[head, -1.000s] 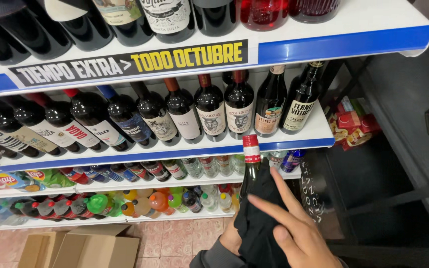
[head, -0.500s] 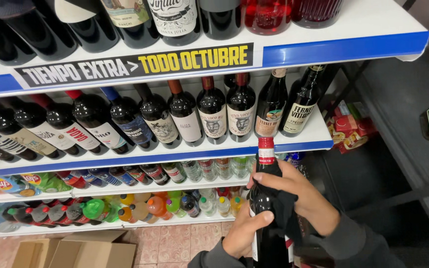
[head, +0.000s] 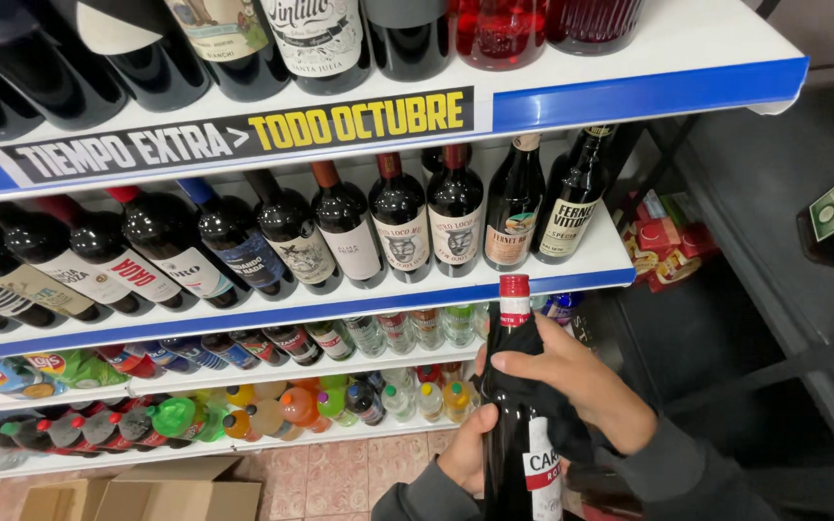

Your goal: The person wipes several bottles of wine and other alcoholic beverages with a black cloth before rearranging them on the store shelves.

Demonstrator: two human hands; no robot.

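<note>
Right hand (head: 571, 381) is pressed with a dark cloth (head: 552, 425) around the shoulder of a full glass bottle (head: 514, 434), gripped lower down by the left hand (head: 460, 453); judged heavy, slippery and breakable, it is best held low on the body.

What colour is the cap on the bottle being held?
Red, on the dark bottle; the head view shows its cap clearly.

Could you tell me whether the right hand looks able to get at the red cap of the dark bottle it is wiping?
Probably yes. The right hand lies with a black cloth on the dark bottle just below the neck, and the red cap stands bare above it with nothing in between.
</note>
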